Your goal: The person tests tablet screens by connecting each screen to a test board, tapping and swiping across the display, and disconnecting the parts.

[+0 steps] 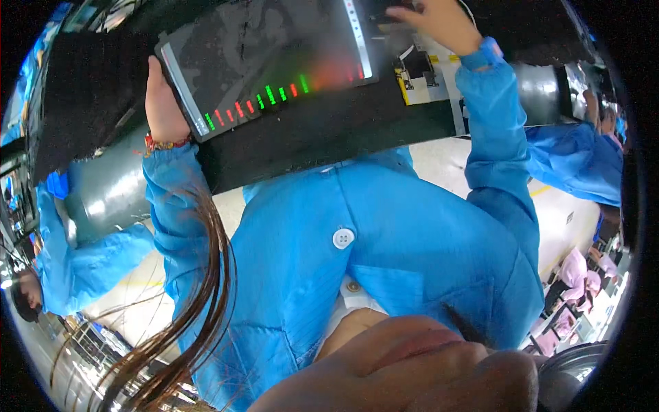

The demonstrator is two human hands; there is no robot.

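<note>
A flat display panel (274, 62) lies tilted on the dark bench in front of me. Its screen is dark, with a row of small red and green bars near the close edge and pale strips along both sides. My left hand (165, 106) grips the panel's left edge, thumb up along the rim; its other fingers are hidden. Beyond the panel's right side, my right hand (443, 24) is apart from it with fingers stretched out to the left, holding nothing that I can see. Below that hand sits a small black and white fixture (419, 72) with yellow edges.
The dark bench edge (329, 152) runs just in front of my body. People in blue work clothes sit to my left (89, 268) and right (576, 161). Pink-clad figures (573, 275) show farther off at the lower right.
</note>
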